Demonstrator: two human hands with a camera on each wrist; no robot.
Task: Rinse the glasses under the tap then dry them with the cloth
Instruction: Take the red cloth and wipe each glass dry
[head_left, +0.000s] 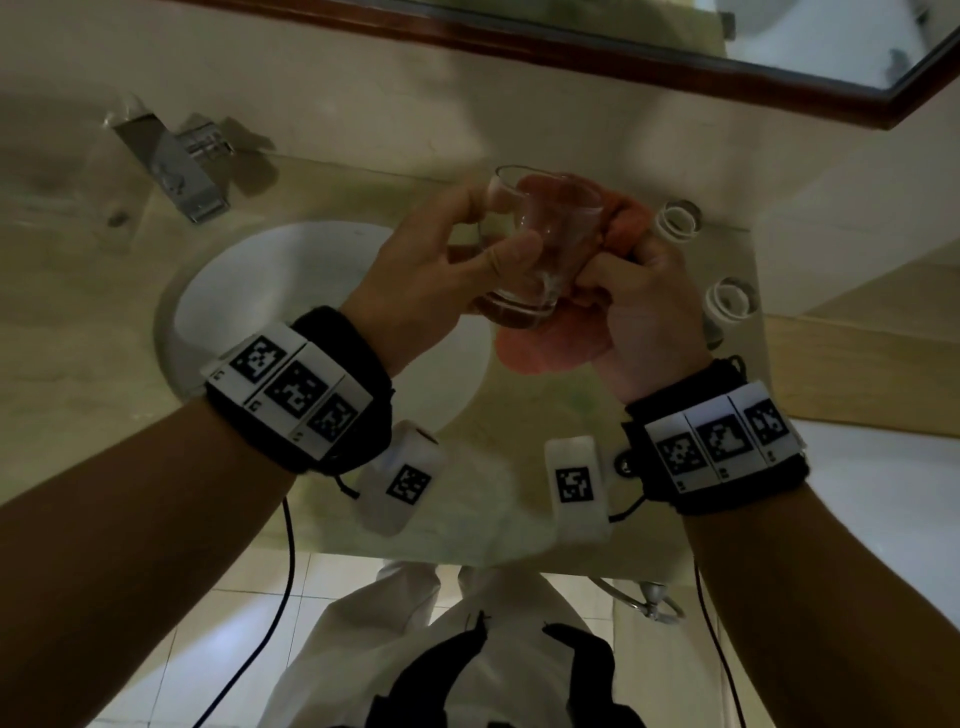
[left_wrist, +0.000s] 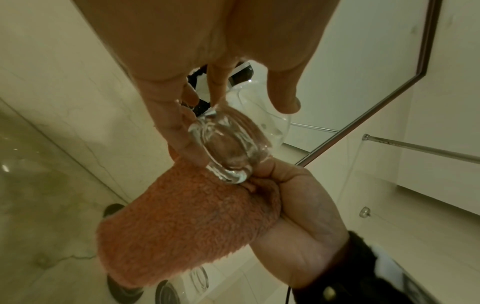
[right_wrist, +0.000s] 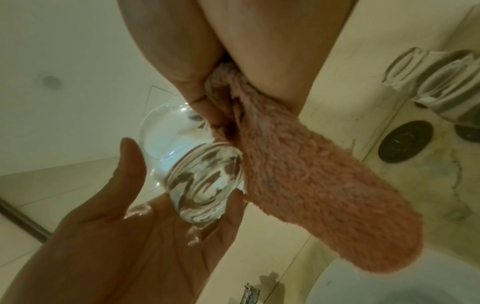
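A clear drinking glass (head_left: 540, 249) is held tilted above the counter, right of the basin. My left hand (head_left: 441, 260) grips its side, thumb across the front (left_wrist: 226, 144). My right hand (head_left: 639, 296) clutches a fluffy orange cloth (head_left: 550, 348) against the glass's right side and thick base (right_wrist: 205, 185). Part of the cloth (right_wrist: 311, 185) hangs loose below that hand; another part (head_left: 623, 218) bunches behind the glass. In the left wrist view the cloth (left_wrist: 182, 226) sits under the base.
A white basin (head_left: 291, 291) is sunk in the marble counter (head_left: 78, 338), with a chrome tap (head_left: 176, 166) at the back left. Two more glasses (head_left: 675, 218) (head_left: 730, 301) lie at the right of the counter. A framed mirror (head_left: 623, 62) hangs above.
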